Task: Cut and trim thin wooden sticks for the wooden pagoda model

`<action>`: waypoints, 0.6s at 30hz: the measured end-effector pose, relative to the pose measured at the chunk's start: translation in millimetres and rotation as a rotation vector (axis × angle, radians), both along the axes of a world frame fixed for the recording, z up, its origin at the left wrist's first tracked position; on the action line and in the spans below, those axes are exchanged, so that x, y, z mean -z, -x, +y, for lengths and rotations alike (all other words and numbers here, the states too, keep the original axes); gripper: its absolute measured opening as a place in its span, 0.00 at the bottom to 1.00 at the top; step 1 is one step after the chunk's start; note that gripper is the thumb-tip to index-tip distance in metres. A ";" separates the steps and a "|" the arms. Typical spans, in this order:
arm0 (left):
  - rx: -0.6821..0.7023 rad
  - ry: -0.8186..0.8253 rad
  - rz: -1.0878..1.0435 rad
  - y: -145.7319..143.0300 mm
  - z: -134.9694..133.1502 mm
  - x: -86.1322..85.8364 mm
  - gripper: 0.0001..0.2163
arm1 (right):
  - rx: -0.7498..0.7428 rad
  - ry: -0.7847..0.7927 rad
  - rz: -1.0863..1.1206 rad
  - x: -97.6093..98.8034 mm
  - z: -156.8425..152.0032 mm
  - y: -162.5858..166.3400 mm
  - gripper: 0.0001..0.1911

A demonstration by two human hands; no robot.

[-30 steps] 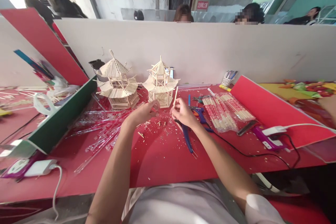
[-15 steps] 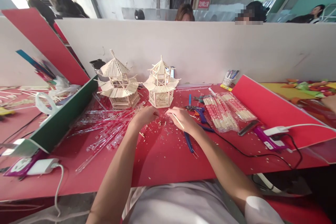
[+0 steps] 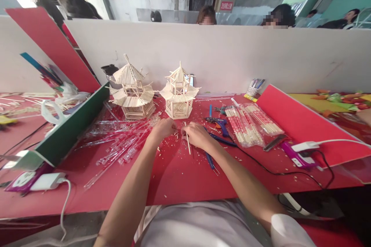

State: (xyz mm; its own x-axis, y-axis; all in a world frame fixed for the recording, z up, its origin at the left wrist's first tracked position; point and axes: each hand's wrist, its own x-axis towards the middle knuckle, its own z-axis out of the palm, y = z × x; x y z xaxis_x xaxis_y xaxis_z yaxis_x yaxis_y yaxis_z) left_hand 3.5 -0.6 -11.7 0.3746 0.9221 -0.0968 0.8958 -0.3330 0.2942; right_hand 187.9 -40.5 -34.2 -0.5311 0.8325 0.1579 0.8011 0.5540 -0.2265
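My right hand (image 3: 197,136) is closed on a thin wooden stick (image 3: 187,142) that points down toward the red table (image 3: 179,177). My left hand (image 3: 162,128) sits just left of it with fingers pinched together; what they hold is too small to make out. Both hands rest low over scattered wood chips, just in front of a small stick pavilion model (image 3: 179,93). A second, larger pavilion model (image 3: 131,89) stands to its left. Blue-handled pliers (image 3: 213,150) lie under my right wrist.
Empty clear wrappers (image 3: 121,139) pile up at the left. Packs of wrapped chopsticks (image 3: 249,123) lie to the right, with a purple glue gun (image 3: 295,153) and its black cable beyond. A white partition (image 3: 232,58) closes the back; other people sit behind it.
My right hand lowered the stick from upright to pointing down at the table. Both hands came closer together and nearer the table.
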 end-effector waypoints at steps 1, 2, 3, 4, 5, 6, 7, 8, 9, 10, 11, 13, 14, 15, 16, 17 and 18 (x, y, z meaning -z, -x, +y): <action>-0.007 0.000 0.001 -0.4 0.7 2.0 0.08 | -0.001 -0.002 0.005 0.6 0.3 0.7 0.05; -0.012 0.005 0.002 -0.8 1.3 3.6 0.08 | -0.003 -0.005 0.011 1.2 0.7 1.4 0.05; -0.018 0.011 0.005 -1.3 1.7 4.8 0.08 | -0.006 -0.008 0.016 1.7 1.0 2.1 0.05; -0.026 0.015 0.007 -1.9 2.0 5.5 0.07 | -0.008 -0.013 0.022 2.1 1.4 2.8 0.05; -0.030 0.015 0.009 -2.5 2.0 5.9 0.07 | -0.008 -0.015 0.028 2.4 1.7 3.5 0.05; -0.031 0.010 0.012 -3.1 1.7 6.0 0.07 | -0.007 -0.016 0.034 2.6 2.0 4.1 0.04; -0.031 -0.003 0.019 -3.9 1.1 5.9 0.07 | -0.005 -0.014 0.039 2.7 2.3 4.7 0.04; -0.027 -0.020 0.029 -4.8 0.3 5.7 0.07 | -0.003 -0.012 0.043 2.6 2.4 5.1 0.05; -0.021 -0.038 0.038 -5.7 -0.9 5.4 0.06 | 0.000 -0.010 0.046 2.5 2.5 5.5 0.05; -0.013 -0.054 0.046 -6.8 -2.3 4.9 0.06 | 0.002 -0.010 0.049 2.4 2.5 5.8 0.05; -0.005 -0.069 0.050 -8.0 -3.8 4.4 0.06 | 0.004 -0.014 0.049 2.4 2.5 6.1 0.05; 0.010 -0.086 0.051 -10.3 -7.0 2.9 0.07 | 0.007 -0.024 0.052 2.6 2.6 6.3 0.05; 0.016 -0.092 0.049 -11.4 -8.5 2.1 0.07 | 0.007 -0.027 0.054 2.9 2.8 6.3 0.05; 0.018 -0.097 0.049 -12.3 -9.7 1.2 0.07 | 0.008 -0.027 0.056 3.3 3.0 6.2 0.04; 0.019 -0.104 0.050 -13.0 -10.7 0.5 0.07 | 0.007 -0.025 0.057 3.8 3.3 6.2 0.04; 0.019 -0.110 0.052 -13.4 -11.4 -0.1 0.07 | 0.006 -0.022 0.058 4.3 3.6 6.1 0.04; 0.023 -0.116 0.054 -13.7 -11.7 -0.5 0.07 | 0.004 -0.021 0.059 4.7 4.0 6.1 0.05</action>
